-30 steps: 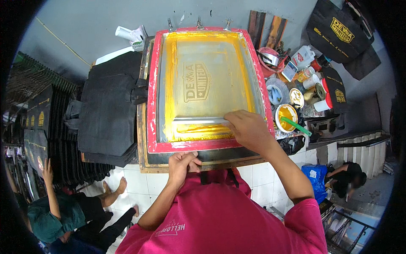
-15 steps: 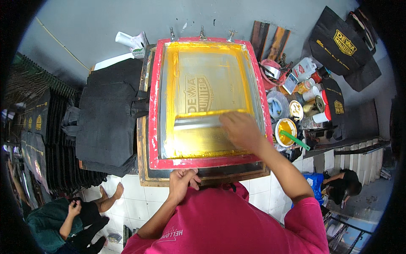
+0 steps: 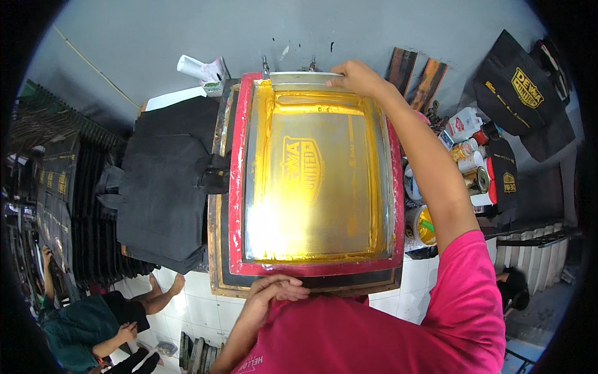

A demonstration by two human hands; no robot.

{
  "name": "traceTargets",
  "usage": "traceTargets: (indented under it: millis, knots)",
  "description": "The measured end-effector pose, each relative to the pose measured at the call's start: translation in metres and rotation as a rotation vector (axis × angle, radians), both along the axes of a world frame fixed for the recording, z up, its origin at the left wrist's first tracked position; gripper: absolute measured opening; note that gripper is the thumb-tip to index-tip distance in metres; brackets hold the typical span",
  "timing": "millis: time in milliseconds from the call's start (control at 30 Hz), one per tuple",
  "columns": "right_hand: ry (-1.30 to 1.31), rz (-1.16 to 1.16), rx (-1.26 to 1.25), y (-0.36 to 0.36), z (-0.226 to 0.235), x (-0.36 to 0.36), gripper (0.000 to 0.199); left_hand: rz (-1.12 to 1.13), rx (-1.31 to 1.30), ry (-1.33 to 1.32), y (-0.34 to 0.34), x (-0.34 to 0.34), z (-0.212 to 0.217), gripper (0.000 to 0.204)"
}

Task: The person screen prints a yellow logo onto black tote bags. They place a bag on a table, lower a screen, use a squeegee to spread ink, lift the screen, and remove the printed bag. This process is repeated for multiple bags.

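A printing screen point(image 3: 311, 218) in a red-painted frame point(image 3: 238, 187) lies on a wooden-edged board point(image 3: 215, 262) in front of me. Yellow ink coats its mesh, and a badge-shaped design shows through. My right hand point(image 3: 358, 80) is closed round the right end of a metal-bladed squeegee point(image 3: 305, 79). The squeegee stands across the far end of the screen, with a thick ridge of yellow ink just on its near side. By the near edge of the red frame rests my left hand point(image 3: 274, 296), empty, its fingers loosely bent and apart.
Black bags point(image 3: 162, 187) are stacked on the left, beside a hanging row of printed ones point(image 3: 59, 181). Beyond my right arm stand an ink tub point(image 3: 418, 227), jars and a white jug point(image 3: 464, 123). A person point(image 3: 87, 327) sits at lower left; another point(image 3: 514, 287) is at right.
My right hand has pushed the squeegee from mid-screen to the far end. More yellow now covers the mesh and design. My left hand's fingers have loosened a little.
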State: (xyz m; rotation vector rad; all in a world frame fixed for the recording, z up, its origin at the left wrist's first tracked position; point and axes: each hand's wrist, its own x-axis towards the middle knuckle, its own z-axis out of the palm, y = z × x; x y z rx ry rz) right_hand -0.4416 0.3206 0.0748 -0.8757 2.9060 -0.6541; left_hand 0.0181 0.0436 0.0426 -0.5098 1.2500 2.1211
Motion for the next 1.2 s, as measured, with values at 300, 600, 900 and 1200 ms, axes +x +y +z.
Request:
traceTargets:
  millis: [300, 600, 900, 1200]
  knots:
    - [0.304, -0.213, 0.156, -0.010, -0.026, 0.034, 0.036, 0.087, -0.991, 1.039, 0.019, -0.261, 0.040, 0.030]
    - [0.372, -0.163, 0.117, -0.011, -0.041, 0.086, 0.039, -0.296, -1.477, 1.364, -0.002, -0.372, 0.016, 0.021]
    - [0.403, -0.117, 0.052, -0.010, -0.040, 0.171, 0.039, -0.262, -1.394, 1.362, -0.003, -0.279, 0.012, 0.019]
    - [0.345, -0.090, 0.031, -0.014, -0.038, 0.283, 0.036, -0.268, -1.343, 1.339, -0.007, -0.165, 0.013, 0.014]
